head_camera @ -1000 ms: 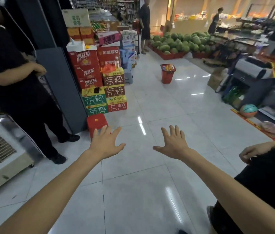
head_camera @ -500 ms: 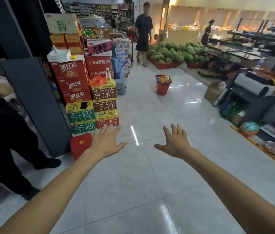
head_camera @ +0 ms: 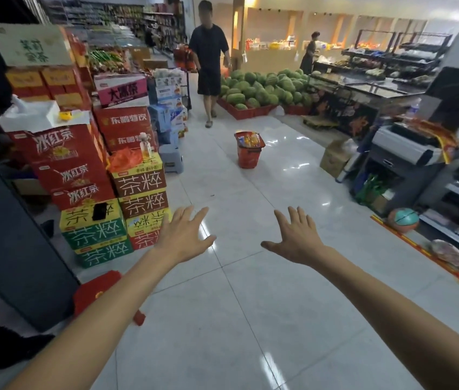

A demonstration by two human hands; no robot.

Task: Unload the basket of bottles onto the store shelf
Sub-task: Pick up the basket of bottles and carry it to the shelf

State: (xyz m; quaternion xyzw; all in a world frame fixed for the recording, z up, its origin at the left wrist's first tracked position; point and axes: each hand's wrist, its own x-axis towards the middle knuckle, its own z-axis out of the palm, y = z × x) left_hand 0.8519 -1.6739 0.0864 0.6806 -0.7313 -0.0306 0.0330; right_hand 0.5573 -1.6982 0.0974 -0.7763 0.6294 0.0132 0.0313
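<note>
Left hand (head_camera: 181, 237), right hand (head_camera: 297, 239) spread, empty; basket (head_camera: 248, 150) contents blurred.

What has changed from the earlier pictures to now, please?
The person in black has walked nearer along the aisle, and the red basket shows slightly closer. The left hand and right hand stayed open, spread forward, holding nothing.

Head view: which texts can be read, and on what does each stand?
"冰红茶": left red cartons, three stacked.
"东鹏特饮": rear red cartons.
"茶粹": brown, yellow and green tea cartons.
Green writing on the white top carton and the print on the pink carton: too blurred to read surely.
</note>
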